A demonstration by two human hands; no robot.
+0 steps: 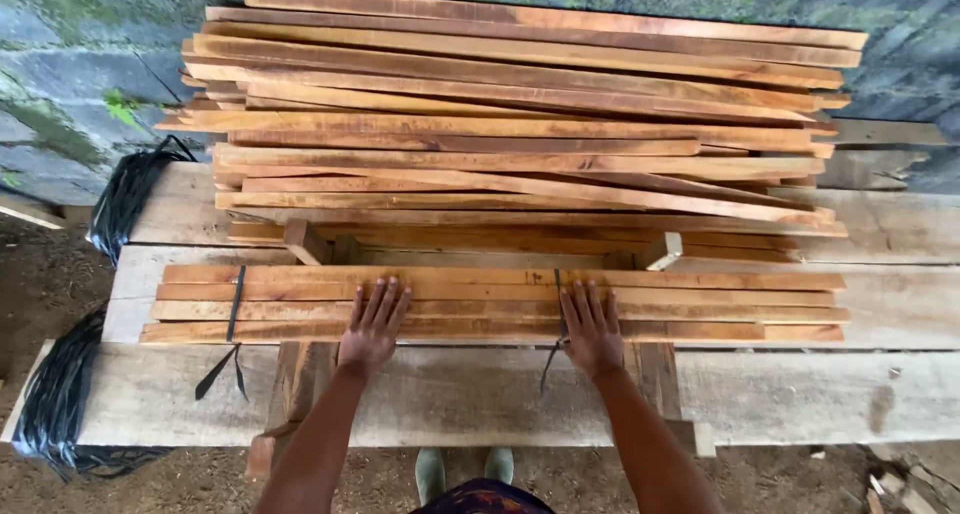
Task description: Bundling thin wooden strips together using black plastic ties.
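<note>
Rough wooden planks form the desk (800,394) before a mossy stone wall (60,64), where the left hand (372,326) and the right hand (592,329) lie flat with spread fingers, holding nothing, on a low bundle of slats (480,302) near black straps (236,304), below a bigger slat pile (520,124).

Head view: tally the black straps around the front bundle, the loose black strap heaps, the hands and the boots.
Black straps around the front bundle: 2, the second by the right hand
Loose black strap heaps: 2, the other lower left
Hands: 2, left hand and right hand, flat on the bundle
Green boots: 2
Total: 8
</note>
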